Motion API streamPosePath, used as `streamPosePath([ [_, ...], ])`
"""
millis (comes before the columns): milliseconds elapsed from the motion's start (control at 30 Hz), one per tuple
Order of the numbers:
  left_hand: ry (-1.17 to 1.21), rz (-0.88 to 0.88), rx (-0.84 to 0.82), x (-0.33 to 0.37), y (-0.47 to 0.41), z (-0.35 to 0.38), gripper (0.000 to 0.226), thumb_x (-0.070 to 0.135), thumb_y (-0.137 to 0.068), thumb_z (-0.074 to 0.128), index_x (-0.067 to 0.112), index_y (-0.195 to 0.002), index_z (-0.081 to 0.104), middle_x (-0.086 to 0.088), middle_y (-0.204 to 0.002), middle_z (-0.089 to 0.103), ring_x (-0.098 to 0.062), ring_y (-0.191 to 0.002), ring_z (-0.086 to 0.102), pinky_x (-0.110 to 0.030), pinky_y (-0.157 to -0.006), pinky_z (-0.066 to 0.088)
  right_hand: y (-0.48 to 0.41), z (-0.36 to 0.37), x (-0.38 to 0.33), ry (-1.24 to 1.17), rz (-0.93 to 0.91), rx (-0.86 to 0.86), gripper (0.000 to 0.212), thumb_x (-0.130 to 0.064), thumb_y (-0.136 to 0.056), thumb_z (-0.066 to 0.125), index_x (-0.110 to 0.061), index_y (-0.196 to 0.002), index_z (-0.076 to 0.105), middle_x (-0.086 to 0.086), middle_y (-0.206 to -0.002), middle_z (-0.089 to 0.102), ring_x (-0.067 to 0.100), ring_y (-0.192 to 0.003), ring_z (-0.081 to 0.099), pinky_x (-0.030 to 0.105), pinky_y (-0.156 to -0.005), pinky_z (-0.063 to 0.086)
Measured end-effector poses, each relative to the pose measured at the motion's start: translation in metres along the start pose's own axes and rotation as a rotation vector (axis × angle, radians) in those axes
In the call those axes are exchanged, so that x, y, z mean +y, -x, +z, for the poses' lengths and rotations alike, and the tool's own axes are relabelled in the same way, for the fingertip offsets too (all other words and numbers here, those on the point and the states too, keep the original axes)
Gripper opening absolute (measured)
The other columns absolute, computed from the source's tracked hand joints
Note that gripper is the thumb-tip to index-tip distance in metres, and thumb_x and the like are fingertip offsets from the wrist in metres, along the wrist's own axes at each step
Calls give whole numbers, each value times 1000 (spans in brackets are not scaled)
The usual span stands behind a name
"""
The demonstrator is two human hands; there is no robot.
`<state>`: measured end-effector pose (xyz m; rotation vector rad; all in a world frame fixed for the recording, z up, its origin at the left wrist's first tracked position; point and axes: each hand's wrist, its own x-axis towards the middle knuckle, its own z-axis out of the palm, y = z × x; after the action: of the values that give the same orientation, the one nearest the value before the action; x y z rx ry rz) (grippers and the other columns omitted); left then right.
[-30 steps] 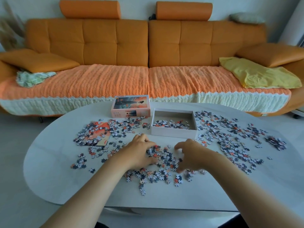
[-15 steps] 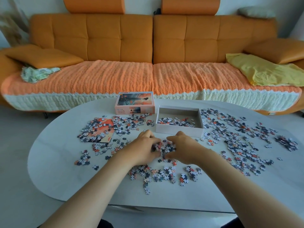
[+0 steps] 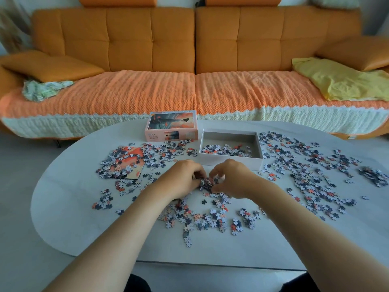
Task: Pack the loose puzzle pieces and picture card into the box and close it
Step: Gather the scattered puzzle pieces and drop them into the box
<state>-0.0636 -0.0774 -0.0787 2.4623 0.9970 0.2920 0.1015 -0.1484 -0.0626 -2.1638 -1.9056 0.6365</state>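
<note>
Loose puzzle pieces (image 3: 305, 165) lie scattered over the white oval table (image 3: 63, 207). My left hand (image 3: 181, 180) and my right hand (image 3: 233, 180) meet at mid-table, fingers curled round a small heap of pieces (image 3: 207, 183) gathered between them. Just behind them stands the open white box base (image 3: 231, 163), with some pieces inside. The pink box lid (image 3: 171, 126) with its picture sits to the box's left, farther back. An orange picture card (image 3: 131, 163) lies at the left, partly covered by pieces.
An orange sofa (image 3: 189, 49) with a knitted cover runs behind the table. A yellow cloth (image 3: 336, 81) lies on its right side, a green patterned cloth (image 3: 42, 89) on its left. More pieces (image 3: 206, 222) lie near the table's front edge.
Both hands drew together from spread positions, sweeping pieces into a heap between them and moving it closer to the box base. The camera view shifted slightly forward.
</note>
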Motion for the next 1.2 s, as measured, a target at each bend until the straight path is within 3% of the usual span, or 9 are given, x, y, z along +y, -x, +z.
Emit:
streamPosePath([
  [167,52,-19,-20,8,-11,-1,12,15,-88,68,23,-97,72,13,-87,64,-5,-78,60,-18,-67,45,-1,-8,3,-7,-14,16,15,-22,-84,70,-27,-98,76,-12,-79,68,11,-68,66,9,-55,46],
  [333,152,19,80,22,-31,-14,7,23,-88,70,24,-95,72,15,-88,65,0,-80,57,-16,-66,43,-2,-37,13,-187,-21,168,10,-17,-86,70,-26,-83,73,-5,-79,71,10,-55,69,25,-57,59],
  [467,215,48,260,27,-63,-22,6,21,-88,70,24,-93,73,14,-85,66,1,-75,58,-13,-62,41,-14,-57,25,-168,-19,446,11,-11,-86,67,-18,-88,74,-11,-78,60,9,-67,58,12,-58,43],
  [567,179,54,297,25,-80,-13,8,18,-89,69,22,-93,73,12,-84,66,2,-73,58,-13,-61,40,-26,-58,40,-119,2,508,12,-10,-87,66,-16,-91,74,-2,-90,62,6,-68,52,9,-59,39],
  [700,53,95,250,21,-94,2,11,14,-89,68,18,-98,73,7,-91,62,0,-74,53,-9,-65,36,-35,-50,54,-85,11,476,19,-9,-88,64,-19,-101,74,-1,-101,65,6,-74,54,3,-58,37],
  [767,14,102,229,21,-99,5,15,16,-89,68,16,-104,72,3,-97,63,-7,-79,55,-17,-71,42,-37,-48,56,-97,4,425,24,-9,-89,64,-20,-109,73,0,-106,67,10,-83,57,13,-71,43],
  [867,-26,105,170,22,-102,3,24,25,-92,65,20,-115,70,1,-104,62,-13,-90,58,-28,-81,46,-41,-46,57,-95,1,367,28,-15,-93,60,-25,-117,70,-1,-106,69,7,-77,57,16,-68,46],
  [1033,-60,129,97,24,-95,-5,23,31,-97,54,25,-109,72,5,-112,62,-14,-102,56,-37,-90,47,-34,-41,51,12,-114,298,28,-23,-98,46,-28,-108,72,-10,-65,60,8,-54,50,25,-51,41],
  [1200,-302,151,27,20,-79,-5,33,32,-101,40,21,-105,71,6,-118,64,-19,-110,55,-41,-100,37,-34,-28,52,172,-92,142,34,-44,-97,39,-29,-109,67,-2,-93,67,19,-85,61,36,-74,52],
])
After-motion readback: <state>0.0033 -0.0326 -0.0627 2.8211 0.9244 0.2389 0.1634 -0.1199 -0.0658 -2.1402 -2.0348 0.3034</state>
